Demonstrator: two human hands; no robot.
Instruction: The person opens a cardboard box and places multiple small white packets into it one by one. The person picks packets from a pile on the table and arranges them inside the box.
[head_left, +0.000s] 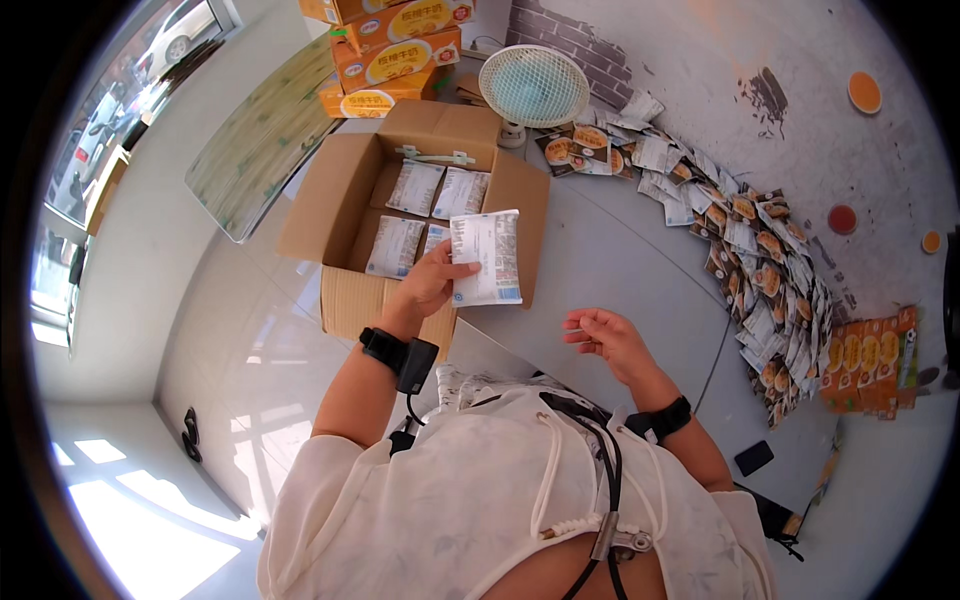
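My left hand (433, 281) grips a white printed packet (495, 251), thumb on top, above the near right part of an open cardboard box (337, 289). Several similar packets (416, 186) lie flat inside the box, one of them partly hidden behind my left hand and the held packet. My right hand (600, 330) is raised over the grey table to the right of the box, fingers loosely bent and apart, with nothing in it.
A long curved heap of packets (739, 225) lines the far and right side of the table (600, 247). Behind the box stand a small fan (534, 86) and stacked orange cartons (397, 60). A dark phone-like object (754, 457) lies at the right; a wood-patterned panel (262, 142) is at the left.
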